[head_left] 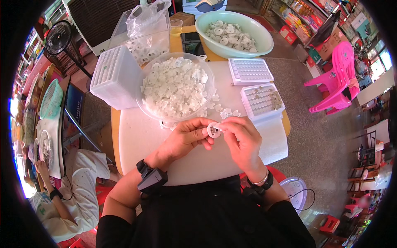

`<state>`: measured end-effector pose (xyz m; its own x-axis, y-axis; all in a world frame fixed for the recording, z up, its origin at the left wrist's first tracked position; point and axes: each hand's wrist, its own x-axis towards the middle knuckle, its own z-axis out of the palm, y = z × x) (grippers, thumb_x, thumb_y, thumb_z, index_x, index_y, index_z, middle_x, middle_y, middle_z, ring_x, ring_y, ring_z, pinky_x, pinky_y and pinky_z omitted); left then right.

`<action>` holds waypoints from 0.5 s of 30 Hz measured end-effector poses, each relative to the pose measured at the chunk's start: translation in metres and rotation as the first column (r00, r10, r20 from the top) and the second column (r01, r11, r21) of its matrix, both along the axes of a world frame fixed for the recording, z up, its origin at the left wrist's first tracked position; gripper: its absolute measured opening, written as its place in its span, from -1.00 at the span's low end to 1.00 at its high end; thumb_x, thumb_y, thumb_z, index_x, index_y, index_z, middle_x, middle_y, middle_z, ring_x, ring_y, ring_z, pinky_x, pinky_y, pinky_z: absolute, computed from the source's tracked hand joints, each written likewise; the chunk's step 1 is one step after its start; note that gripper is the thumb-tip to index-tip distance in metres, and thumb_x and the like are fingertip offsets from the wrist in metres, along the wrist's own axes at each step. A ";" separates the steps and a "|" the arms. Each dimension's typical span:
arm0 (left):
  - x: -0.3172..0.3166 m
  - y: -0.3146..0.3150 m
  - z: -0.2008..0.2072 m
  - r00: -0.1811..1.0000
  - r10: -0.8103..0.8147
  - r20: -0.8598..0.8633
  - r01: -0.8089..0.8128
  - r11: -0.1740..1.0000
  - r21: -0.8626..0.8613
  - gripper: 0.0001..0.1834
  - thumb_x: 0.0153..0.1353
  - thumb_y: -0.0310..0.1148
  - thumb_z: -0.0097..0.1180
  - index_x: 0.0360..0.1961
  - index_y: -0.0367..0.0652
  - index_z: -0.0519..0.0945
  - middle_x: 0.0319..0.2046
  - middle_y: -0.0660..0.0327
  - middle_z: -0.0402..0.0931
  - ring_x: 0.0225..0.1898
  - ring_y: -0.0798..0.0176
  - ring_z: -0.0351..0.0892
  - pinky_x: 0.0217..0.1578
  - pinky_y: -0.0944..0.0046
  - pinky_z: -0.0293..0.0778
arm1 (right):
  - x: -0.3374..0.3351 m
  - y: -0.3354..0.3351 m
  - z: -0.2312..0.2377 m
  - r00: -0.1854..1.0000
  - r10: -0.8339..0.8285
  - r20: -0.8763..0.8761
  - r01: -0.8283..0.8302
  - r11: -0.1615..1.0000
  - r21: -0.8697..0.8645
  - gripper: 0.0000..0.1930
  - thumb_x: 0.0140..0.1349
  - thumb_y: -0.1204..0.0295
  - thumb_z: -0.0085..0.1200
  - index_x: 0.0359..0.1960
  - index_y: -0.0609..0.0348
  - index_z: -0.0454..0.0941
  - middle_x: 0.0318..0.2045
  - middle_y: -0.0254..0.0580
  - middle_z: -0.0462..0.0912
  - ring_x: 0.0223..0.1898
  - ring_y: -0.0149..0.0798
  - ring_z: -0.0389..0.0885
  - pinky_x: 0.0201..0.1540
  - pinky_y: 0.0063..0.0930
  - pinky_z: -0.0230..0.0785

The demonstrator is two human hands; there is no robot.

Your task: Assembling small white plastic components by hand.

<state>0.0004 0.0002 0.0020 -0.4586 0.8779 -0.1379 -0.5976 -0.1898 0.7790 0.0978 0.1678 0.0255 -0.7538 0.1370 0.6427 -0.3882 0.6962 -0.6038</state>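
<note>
Between the thumb and fingers of my left hand is a small round white plastic part with dark metal bits on its face. My right hand pinches a small whitish piece against that part's upper right edge; its exact shape is partly hidden by the fingers. Both hands are over the near middle of the white foam-covered table. Just beyond them stands a clear round bowl heaped with small translucent white plastic pieces. A few loose pieces lie beside the bowl, near my right fingertips.
Stacked white trays stand left of the bowl. Two compartmented trays, an upper one and a lower one partly filled, lie right. Behind are a pale green basin of round parts, a clear bin and a cup. Another person sits left.
</note>
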 end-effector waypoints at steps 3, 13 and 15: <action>0.000 0.000 0.000 1.000 -0.005 -0.016 0.005 1.000 0.000 -0.69 0.34 -0.36 0.02 0.03 -0.28 0.49 -0.19 0.22 0.54 -0.24 0.37 0.54 -0.20 0.33 0.53 | -0.001 -0.002 0.002 1.000 0.006 -0.030 -0.004 0.997 0.074 -0.72 -0.01 0.75 0.13 -0.22 0.23 0.59 -0.27 -0.16 0.59 -0.32 -0.16 0.58 -0.32 -0.41 0.45; 0.001 0.001 -0.005 0.997 0.062 -0.037 -0.062 0.998 0.004 -0.69 0.34 -0.36 0.01 0.05 -0.26 0.47 -0.20 0.21 0.54 -0.22 0.36 0.53 -0.19 0.32 0.50 | -0.002 -0.005 -0.004 0.997 0.027 -0.073 -0.015 0.988 0.156 -0.67 -0.03 0.76 0.14 -0.20 0.19 0.61 -0.25 -0.18 0.59 -0.32 -0.19 0.57 -0.33 -0.44 0.45; 0.001 0.001 -0.004 0.997 0.064 -0.038 -0.064 0.998 0.006 -0.69 0.34 -0.36 0.01 0.05 -0.26 0.47 -0.20 0.21 0.54 -0.22 0.36 0.53 -0.19 0.32 0.50 | 0.000 -0.005 -0.005 0.998 0.015 -0.057 -0.006 0.986 0.168 -0.67 -0.03 0.75 0.14 -0.20 0.18 0.62 -0.27 -0.19 0.59 -0.33 -0.20 0.57 -0.33 -0.44 0.44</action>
